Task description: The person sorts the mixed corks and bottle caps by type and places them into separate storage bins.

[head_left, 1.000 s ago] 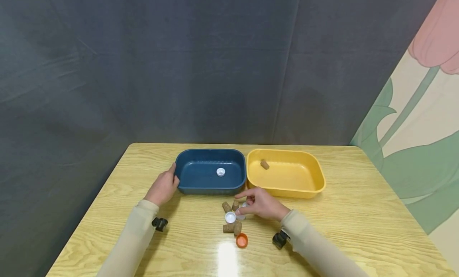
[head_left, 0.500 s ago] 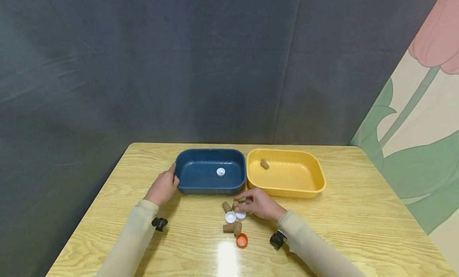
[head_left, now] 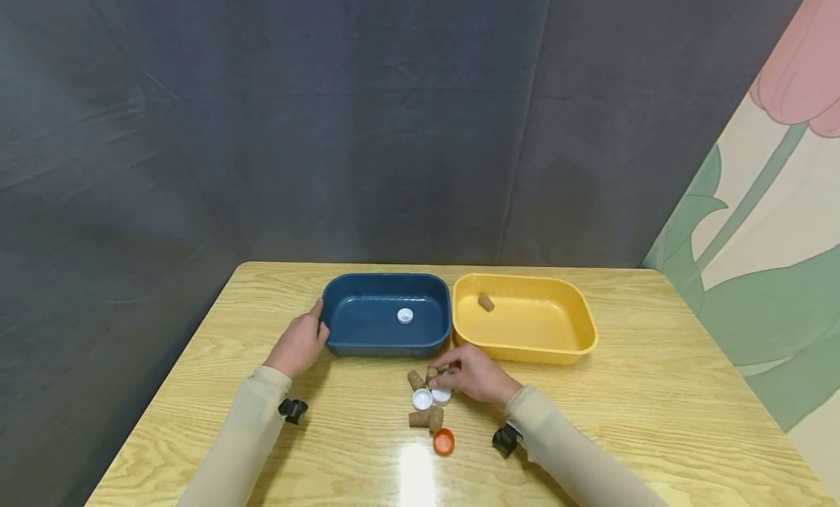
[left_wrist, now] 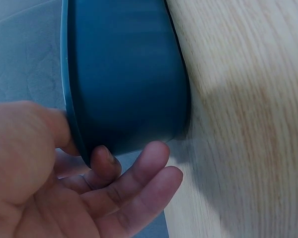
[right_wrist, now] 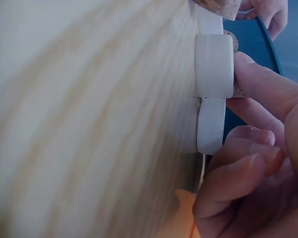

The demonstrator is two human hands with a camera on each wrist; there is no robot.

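Observation:
In the head view my left hand (head_left: pixel 300 344) holds the near left corner of a dark blue plastic bin (head_left: pixel 387 350). The left wrist view shows the bin's rim (left_wrist: pixel 69 74) caught in that hand, with the other fingers below the corner. My right hand (head_left: pixel 475 373) reaches into a small group of corks and bottle caps, its thumb and index finger at either side of a cork (head_left: pixel 431 373). Two white caps (right_wrist: pixel 214 67) stand close beside the thumb in the right wrist view. One white cap (head_left: pixel 405 316) lies inside the blue bin.
Right of the blue bin stands a yellow bin (head_left: pixel 525 352) with one cork (head_left: pixel 485 302) in it. Nearer me lie more corks (head_left: pixel 418 419), a white cap (head_left: pixel 423 399) and an orange cap (head_left: pixel 443 442). A dark curtain (head_left: pixel 394 128) hangs behind the table.
My right hand has shifted slightly left, its thumb and index finger coming from over the white cap to close around the cork. The left hand stays on the blue bin.

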